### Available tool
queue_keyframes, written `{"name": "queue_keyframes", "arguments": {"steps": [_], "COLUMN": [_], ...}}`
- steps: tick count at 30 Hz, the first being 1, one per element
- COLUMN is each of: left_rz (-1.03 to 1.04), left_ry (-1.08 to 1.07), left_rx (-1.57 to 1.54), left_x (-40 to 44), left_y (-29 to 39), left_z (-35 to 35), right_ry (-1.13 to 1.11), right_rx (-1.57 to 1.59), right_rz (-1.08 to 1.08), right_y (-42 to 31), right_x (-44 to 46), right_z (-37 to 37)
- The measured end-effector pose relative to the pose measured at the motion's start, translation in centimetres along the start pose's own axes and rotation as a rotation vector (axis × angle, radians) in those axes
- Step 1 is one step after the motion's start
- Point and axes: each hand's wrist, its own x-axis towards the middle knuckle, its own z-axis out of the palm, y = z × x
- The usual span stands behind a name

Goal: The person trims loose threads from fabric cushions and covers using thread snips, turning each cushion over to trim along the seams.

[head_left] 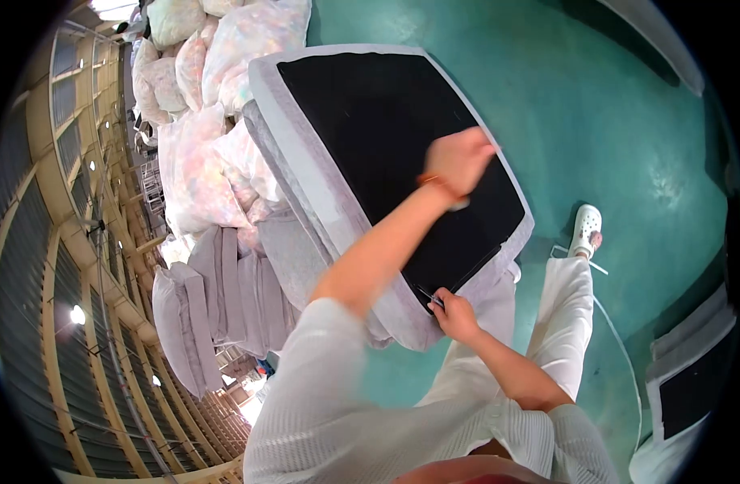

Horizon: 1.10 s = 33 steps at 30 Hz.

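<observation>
A grey upholstered cushion piece (499, 242) with a black fabric panel (370, 105) on its upper face lies in front of me. My left hand (458, 165), blurred and with an orange band at the wrist, is raised over the panel near its far right edge. Its fingers are closed; anything in them is too smeared to make out. My right hand (457, 316) is at the panel's near corner, fingers pinched around a small thin metal tool (429, 295). The tool's exact kind is not clear.
More grey upholstered pieces (216, 282) are stacked to the left. Large clear bags (200, 169) of pale, colourful filling are piled behind them. A pale cord (624, 347) runs over the green floor (579, 105). Another black-panelled piece (692, 379) stands at the right.
</observation>
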Motion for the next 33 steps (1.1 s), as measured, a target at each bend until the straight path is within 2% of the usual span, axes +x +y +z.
{"name": "queue_keyframes", "arguments": {"steps": [1,2,3,4,6,8,9,11,14,15,16,18,23,25,26,27,28,30,33], "left_rz": [-0.007,0.21,0.171,0.173,-0.014,0.071,0.038,0.057,-0.219,-0.339,-0.573,-1.017,-1.248,-1.236,-1.216,-1.243,-1.271,-1.132,-1.003], "left_ry": [-0.159,-0.14,-0.248,-0.246,-0.33,-0.299,-0.24,0.046,0.451,0.515,0.531,0.367,0.541,0.531,0.518,0.494,0.475,0.498,0.528], "left_rx": [0.104,0.029,0.175,0.174,-0.034,-0.006,0.1,0.237,0.393,0.575,0.495,0.115,0.019,-0.095,-0.19,-0.11,-0.035,-0.065,-0.197], "left_x": [2.7,4.7,6.4,7.3,8.0,6.8,5.2,1.4,-7.5,-12.1,-15.6,-21.7,-22.5,-22.5,-22.7,-22.6,-22.1,-21.2,-20.2], "left_y": [1.3,1.4,3.9,5.3,7.6,4.5,3.9,0.2,-6.0,-9.4,-10.6,-14.2,-14.3,-14.3,-14.2,-13.8,-13.3,-11.8,-6.6], "left_z": [2.5,5.6,6.6,6.5,6.3,5.2,2.6,-1.9,-8.9,-10.4,-11.4,-10.8,-6.1,-5.8,-6.0,-6.0,-5.6,-5.0,-4.5], "right_ry": [0.008,0.012,0.041,0.072,0.06,0.042,0.041,0.033,0.028,0.024,0.017,-0.008,-0.049,-0.092,0.031,0.136,0.08,0.122,0.208], "right_rx": [0.0,-0.007,0.02,0.049,0.054,0.031,0.033,0.023,0.013,0.016,0.003,-0.022,0.017,0.05,0.118,0.184,0.366,0.469,0.646], "right_rz": [-0.019,-0.029,-0.053,-0.073,-0.03,-0.005,-0.01,-0.001,0.004,-0.001,-0.007,-0.006,-0.005,-0.011,0.007,0.014,0.234,0.194,0.255], "right_y": [0.2,0.4,0.6,0.7,0.4,0.3,0.6,0.3,0.4,0.3,0.2,-0.1,0.3,0.8,0.6,0.4,-0.5,-0.4,-1.1], "right_x": [0.1,0.2,0.0,-0.1,-0.4,-0.5,-0.4,-0.5,-0.6,-0.5,-0.4,-0.3,0.3,0.7,1.1,1.6,2.2,4.3,6.9], "right_z": [-0.1,0.0,0.1,0.1,-0.5,-0.8,-0.7,-1.1,-1.5,-1.6,-1.8,-2.0,-2.1,-3.0,-3.8,-4.8,-6.5,-8.5,-11.1]}}
